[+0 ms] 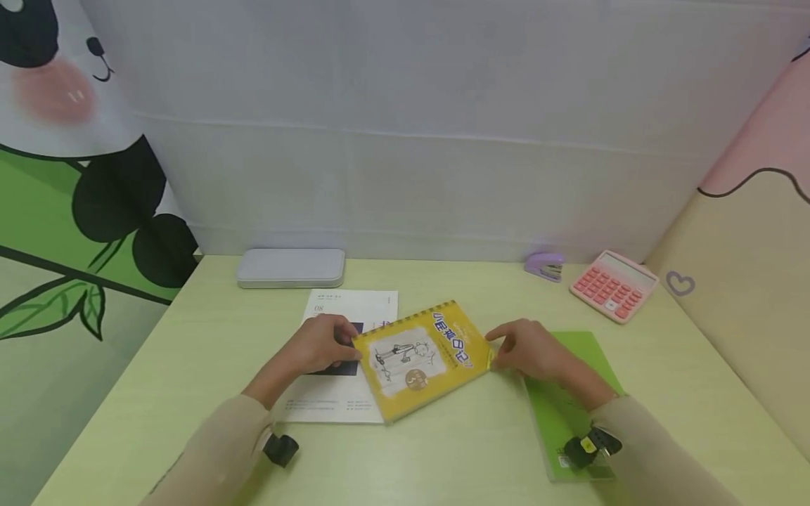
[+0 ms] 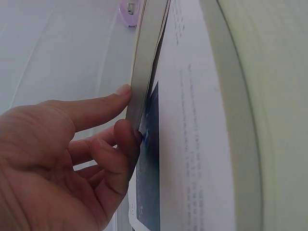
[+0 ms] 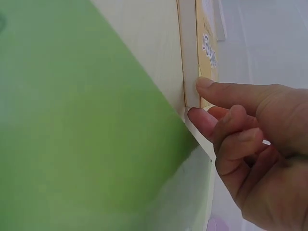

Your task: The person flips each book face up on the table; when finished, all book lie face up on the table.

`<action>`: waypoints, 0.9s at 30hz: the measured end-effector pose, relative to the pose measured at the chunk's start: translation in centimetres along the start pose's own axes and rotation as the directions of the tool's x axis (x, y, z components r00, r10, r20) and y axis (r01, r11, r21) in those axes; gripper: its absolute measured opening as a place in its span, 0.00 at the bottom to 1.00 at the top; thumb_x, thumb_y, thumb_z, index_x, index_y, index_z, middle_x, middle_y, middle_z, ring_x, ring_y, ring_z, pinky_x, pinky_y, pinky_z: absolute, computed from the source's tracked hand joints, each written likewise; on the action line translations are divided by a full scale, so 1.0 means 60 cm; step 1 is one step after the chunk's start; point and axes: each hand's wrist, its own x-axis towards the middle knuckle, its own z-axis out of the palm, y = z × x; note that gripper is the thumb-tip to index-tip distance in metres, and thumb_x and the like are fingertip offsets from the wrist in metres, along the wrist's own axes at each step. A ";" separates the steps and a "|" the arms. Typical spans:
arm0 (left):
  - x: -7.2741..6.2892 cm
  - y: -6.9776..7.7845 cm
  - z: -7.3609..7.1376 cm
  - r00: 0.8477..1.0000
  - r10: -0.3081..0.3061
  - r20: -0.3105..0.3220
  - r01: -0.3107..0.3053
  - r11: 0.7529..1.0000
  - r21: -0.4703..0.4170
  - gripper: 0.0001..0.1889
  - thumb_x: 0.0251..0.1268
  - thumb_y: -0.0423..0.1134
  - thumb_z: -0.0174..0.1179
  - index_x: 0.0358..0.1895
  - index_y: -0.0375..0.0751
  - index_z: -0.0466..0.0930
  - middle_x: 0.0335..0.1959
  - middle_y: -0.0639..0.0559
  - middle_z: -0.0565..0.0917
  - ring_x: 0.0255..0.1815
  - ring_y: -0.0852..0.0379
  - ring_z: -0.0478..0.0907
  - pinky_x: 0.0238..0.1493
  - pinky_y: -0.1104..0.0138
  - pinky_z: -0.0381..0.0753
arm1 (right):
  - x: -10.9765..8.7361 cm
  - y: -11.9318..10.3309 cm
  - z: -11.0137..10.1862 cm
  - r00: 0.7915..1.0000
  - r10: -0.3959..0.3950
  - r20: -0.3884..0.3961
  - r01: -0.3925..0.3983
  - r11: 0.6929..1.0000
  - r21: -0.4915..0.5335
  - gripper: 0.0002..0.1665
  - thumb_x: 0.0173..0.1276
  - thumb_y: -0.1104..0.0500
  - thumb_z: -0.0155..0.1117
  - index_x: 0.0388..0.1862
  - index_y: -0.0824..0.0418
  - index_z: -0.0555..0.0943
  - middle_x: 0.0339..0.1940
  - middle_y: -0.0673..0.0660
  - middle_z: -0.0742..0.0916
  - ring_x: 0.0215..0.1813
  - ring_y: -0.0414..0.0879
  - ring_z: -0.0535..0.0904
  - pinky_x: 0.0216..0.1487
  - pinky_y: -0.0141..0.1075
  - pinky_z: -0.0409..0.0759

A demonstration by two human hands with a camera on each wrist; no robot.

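A yellow book (image 1: 465,330) with a cartoon figure on its cover lies tilted in the middle, its left part over a white book (image 1: 351,306). My left hand (image 1: 325,344) pinches the yellow book's left corner between thumb and fingers; in the left wrist view the page block (image 2: 149,43) shows beside the thumb. At the opposite corner my right hand (image 1: 528,349) pinches the same book, thumb on the cover and a fingertip beneath in the right wrist view. Below my right forearm lies a green book (image 1: 544,414), partly hidden by that arm.
At the back of the pale table (image 1: 443,457) sit a grey-white flat case (image 1: 291,267), a purple stapler (image 1: 544,266) and a pink calculator (image 1: 615,287). A white cloth-like backdrop (image 1: 411,183) rises behind them; a painted wall (image 1: 747,309) borders the right side.
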 end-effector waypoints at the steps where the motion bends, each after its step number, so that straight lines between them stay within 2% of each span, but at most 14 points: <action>1: -0.001 0.000 0.000 1.000 -0.001 0.000 0.001 1.000 0.000 0.16 0.62 0.37 0.76 0.51 0.37 0.85 0.38 0.48 0.83 0.25 0.57 0.78 0.31 0.67 0.77 | 0.002 0.001 -0.001 1.000 -0.015 0.000 0.015 1.000 -0.005 0.28 0.64 0.66 0.76 0.63 0.69 0.83 0.33 0.55 0.90 0.23 0.43 0.80 0.27 0.36 0.80; 7: -0.005 -0.005 0.003 1.000 -0.007 0.000 0.007 1.000 -0.004 0.15 0.62 0.37 0.76 0.48 0.37 0.85 0.38 0.48 0.83 0.26 0.58 0.79 0.31 0.67 0.77 | 0.014 0.003 -0.008 1.000 -0.016 -0.002 0.016 1.000 -0.016 0.26 0.65 0.64 0.76 0.61 0.69 0.85 0.33 0.54 0.91 0.21 0.42 0.78 0.26 0.36 0.78; 16: -0.013 -0.009 0.006 1.000 -0.027 0.007 0.028 0.999 -0.032 0.12 0.63 0.36 0.75 0.46 0.40 0.85 0.35 0.49 0.82 0.27 0.56 0.79 0.31 0.67 0.78 | 0.031 -0.002 -0.014 1.000 0.024 0.006 -0.023 0.999 -0.039 0.17 0.63 0.63 0.78 0.51 0.67 0.89 0.33 0.54 0.91 0.21 0.41 0.77 0.27 0.35 0.78; 27: -0.022 -0.010 0.009 1.000 0.004 0.006 -0.004 0.999 -0.053 0.10 0.62 0.35 0.76 0.45 0.43 0.87 0.29 0.50 0.80 0.22 0.56 0.75 0.26 0.68 0.71 | 0.058 0.002 -0.025 0.999 0.030 0.026 -0.029 0.999 -0.041 0.17 0.63 0.64 0.78 0.51 0.66 0.89 0.37 0.56 0.91 0.30 0.45 0.82 0.33 0.36 0.82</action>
